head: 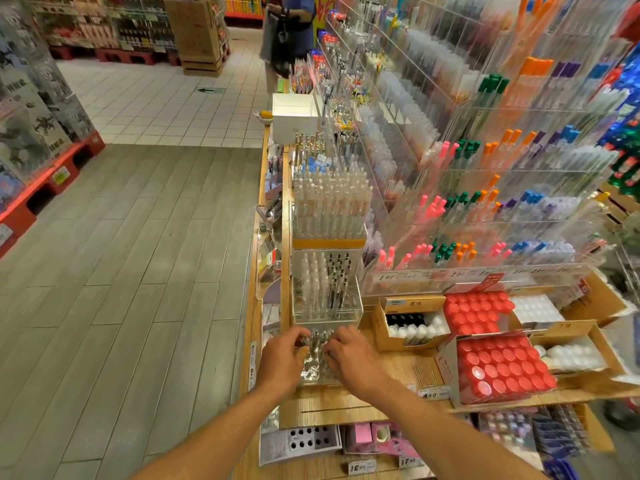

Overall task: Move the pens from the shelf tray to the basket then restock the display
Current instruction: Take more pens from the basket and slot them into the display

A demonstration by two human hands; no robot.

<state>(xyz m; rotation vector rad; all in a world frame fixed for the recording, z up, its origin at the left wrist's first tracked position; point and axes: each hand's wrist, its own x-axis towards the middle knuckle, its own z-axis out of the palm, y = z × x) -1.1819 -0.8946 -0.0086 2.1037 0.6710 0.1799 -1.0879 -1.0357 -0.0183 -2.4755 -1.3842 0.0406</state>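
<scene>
Grey plank flooring [121, 271] fills the left of a shop aisle, giving way to white tiles [156, 105] farther back, where a person with a dark bag [287, 32] stands beside the shelving. Along the right runs a long wooden shelf [346, 407] topped with tiered clear racks [485, 202] full of pens with pink, green, orange, purple and blue caps. Near the front edge of the shelf a clear stand of pale pens [329, 206] rises behind a lower clear holder [327, 289] that carries clear and dark pens upright. Cardboard boxes sit to the right of these: two hold red-capped bottles [498, 368], one holds small black and white bottles [412, 327]. Price tags [362, 466] line the shelf front below.

Closest to the camera, just in front of the lower holder, a small clear tray [317, 367] rests on the shelf with a few pens [318, 341] standing in it. Both bare arms reach to it. On the tray's left side, the left hand [282, 358] has its fingers curled around the pens. From the other side the right hand [351, 355] meets it, fingers bent and pinching the same cluster of pens. No basket can be made out in this view.
</scene>
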